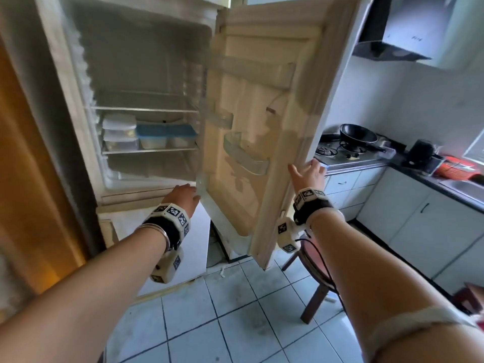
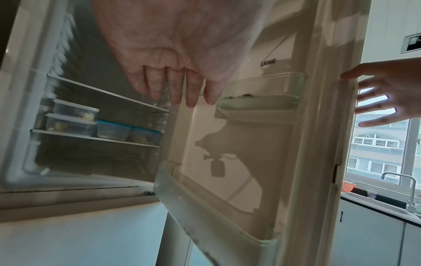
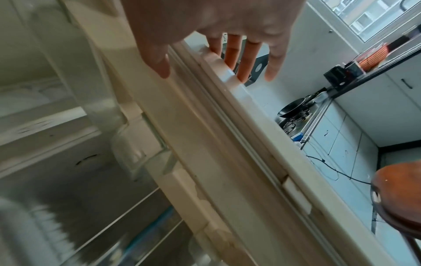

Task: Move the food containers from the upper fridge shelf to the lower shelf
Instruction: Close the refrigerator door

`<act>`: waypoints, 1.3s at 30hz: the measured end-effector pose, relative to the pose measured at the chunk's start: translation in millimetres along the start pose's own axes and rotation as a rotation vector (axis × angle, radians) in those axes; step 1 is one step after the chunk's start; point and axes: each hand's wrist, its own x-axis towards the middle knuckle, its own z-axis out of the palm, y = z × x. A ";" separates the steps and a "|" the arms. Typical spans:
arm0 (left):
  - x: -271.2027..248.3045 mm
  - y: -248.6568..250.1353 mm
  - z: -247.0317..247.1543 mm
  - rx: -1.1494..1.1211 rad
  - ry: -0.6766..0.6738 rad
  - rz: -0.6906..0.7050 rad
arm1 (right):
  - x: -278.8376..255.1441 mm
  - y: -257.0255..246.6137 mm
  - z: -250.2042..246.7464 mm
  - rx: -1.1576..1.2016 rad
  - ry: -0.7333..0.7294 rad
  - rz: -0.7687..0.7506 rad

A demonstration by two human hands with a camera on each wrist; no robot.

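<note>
The fridge stands open. Two clear containers with white lids (image 1: 120, 132) are stacked at the left of a glass shelf (image 1: 149, 151). Beside them on the same shelf sit two blue-lidded containers (image 1: 152, 136) (image 1: 182, 134). The left wrist view shows the stacked pair (image 2: 73, 118) and the blue-lidded ones (image 2: 114, 130). My left hand (image 1: 187, 195) hovers empty at the bottom edge of the fridge opening, its fingers (image 2: 180, 90) straight. My right hand (image 1: 309, 171) rests on the outer edge of the fridge door (image 1: 262, 127), fingers (image 3: 232, 54) extended behind it, thumb on the inner side.
An empty shelf (image 1: 144, 110) sits above the containers, with open space (image 1: 146, 166) below them. The door carries clear bins (image 1: 246, 155). A wooden stool (image 1: 318, 260) stands behind the door. A stove with a black wok (image 1: 358, 136), counter and cabinets (image 1: 419, 221) line the right.
</note>
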 end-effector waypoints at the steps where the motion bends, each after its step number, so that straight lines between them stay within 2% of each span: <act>1: -0.4 -1.5 -1.7 0.004 0.006 0.004 | -7.7 -3.3 2.8 0.028 0.013 -0.026; 4: -6.7 -7.8 -9.7 -0.009 0.039 0.023 | -34.2 -15.1 16.8 0.125 -0.014 -0.111; 8: -19.0 -30.1 -23.6 -0.054 0.087 0.031 | -76.0 -44.2 41.5 0.209 -0.181 -0.137; 13: -30.7 -75.3 -40.4 -0.121 0.110 -0.029 | -118.7 -87.8 80.6 0.159 -0.299 -0.235; 16: -34.3 -100.3 -51.9 -0.223 0.133 -0.068 | -139.5 -118.5 104.8 0.077 -0.371 -0.240; 21: -31.3 -123.6 -71.3 -0.311 0.158 -0.070 | -163.9 -158.5 140.5 0.017 -0.501 -0.322; 27: -7.2 -148.3 -100.6 -0.461 0.176 -0.197 | -170.7 -204.8 203.1 0.055 -0.592 -0.442; 31: 25.4 -177.5 -111.1 -0.477 0.254 -0.332 | -167.9 -228.5 244.6 0.067 -0.671 -0.515; 36: 71.7 -199.3 -130.0 -0.528 0.331 -0.464 | -140.0 -250.6 283.0 0.008 -0.723 -0.714; 39: 103.2 -215.2 -137.4 -0.563 0.363 -0.526 | -113.7 -264.8 306.6 -0.029 -0.690 -0.850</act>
